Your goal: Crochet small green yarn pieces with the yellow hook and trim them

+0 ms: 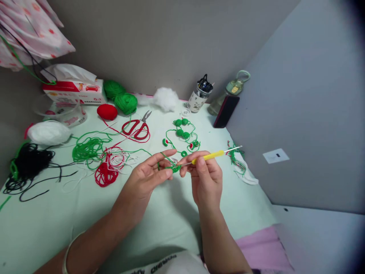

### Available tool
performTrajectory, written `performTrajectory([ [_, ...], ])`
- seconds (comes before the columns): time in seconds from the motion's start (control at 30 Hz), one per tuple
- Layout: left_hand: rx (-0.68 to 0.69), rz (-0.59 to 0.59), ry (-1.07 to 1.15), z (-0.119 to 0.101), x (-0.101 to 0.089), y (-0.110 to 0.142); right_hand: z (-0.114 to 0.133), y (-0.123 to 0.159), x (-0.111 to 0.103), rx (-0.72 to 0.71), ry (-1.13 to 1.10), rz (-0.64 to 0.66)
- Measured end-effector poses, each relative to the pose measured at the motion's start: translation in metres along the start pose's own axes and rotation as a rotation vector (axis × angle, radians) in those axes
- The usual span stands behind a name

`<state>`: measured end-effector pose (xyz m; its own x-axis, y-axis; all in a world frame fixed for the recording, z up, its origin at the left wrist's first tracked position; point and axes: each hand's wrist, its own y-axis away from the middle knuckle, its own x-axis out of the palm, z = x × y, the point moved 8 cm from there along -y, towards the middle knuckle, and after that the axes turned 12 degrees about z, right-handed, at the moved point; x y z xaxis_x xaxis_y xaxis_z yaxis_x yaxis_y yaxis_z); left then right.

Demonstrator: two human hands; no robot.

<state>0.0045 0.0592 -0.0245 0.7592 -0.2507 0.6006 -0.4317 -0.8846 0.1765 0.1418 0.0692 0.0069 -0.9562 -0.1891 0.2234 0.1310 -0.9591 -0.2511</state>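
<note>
Pinched between the thumb and fingers of my left hand (151, 173) is a small piece of green crochet work (176, 168). Green yarn runs over the raised fingers of that hand. My right hand (207, 179) grips a crochet hook (209, 156) by its yellow handle, and the hook's thin metal shaft reaches to the green work. Its other metal end points right. Just beyond my hands lie several small green crocheted balls (182, 133) joined by loose strands, with a green ring (184, 153) and little red-and-green pieces (194, 145) near them.
Red-handled scissors (135, 129) lie left of centre. Loose green yarn (88, 149), red yarn (106, 174) and black yarn (28, 163) spread leftward. Behind stand a tissue pack (76, 91), white stuffing (165, 99), a pen cup (197, 99), a phone (226, 111) and a bottle (218, 102).
</note>
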Motion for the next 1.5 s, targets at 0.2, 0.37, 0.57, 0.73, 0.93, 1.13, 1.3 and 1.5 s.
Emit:
performTrajectory([
  [0.2, 0.099, -0.092, -0.101, -0.005, -0.008, 0.003, 0.02, 0.013, 0.009, -0.227, 0.423, 0.018],
  [0.37, 0.088, -0.084, 0.019, -0.002, -0.005, 0.003, 0.031, 0.026, 0.034, -0.455, 0.881, 0.146],
  [0.57, -0.109, 0.003, 0.319, 0.01, 0.001, -0.001, 0.032, 0.018, 0.019, -0.372, 0.652, 0.022],
  [0.73, -0.011, -0.012, 0.19, 0.002, 0.001, -0.001, 0.014, 0.004, 0.008, -0.193, 0.228, -0.008],
  [0.93, 0.016, -0.033, 0.042, 0.003, 0.0, -0.002, 0.017, 0.008, 0.017, -0.229, 0.439, 0.045],
  [1.13, -0.03, -0.045, 0.199, 0.007, -0.001, -0.002, 0.027, 0.021, 0.03, -0.398, 0.83, 0.082],
  [1.3, -0.069, -0.059, 0.278, 0.007, -0.005, -0.004, 0.02, 0.011, 0.005, -0.258, 0.369, -0.06],
  [1.5, -0.005, -0.063, 0.187, 0.001, -0.007, -0.003, -0.002, -0.001, -0.004, -0.016, -0.032, -0.064],
])
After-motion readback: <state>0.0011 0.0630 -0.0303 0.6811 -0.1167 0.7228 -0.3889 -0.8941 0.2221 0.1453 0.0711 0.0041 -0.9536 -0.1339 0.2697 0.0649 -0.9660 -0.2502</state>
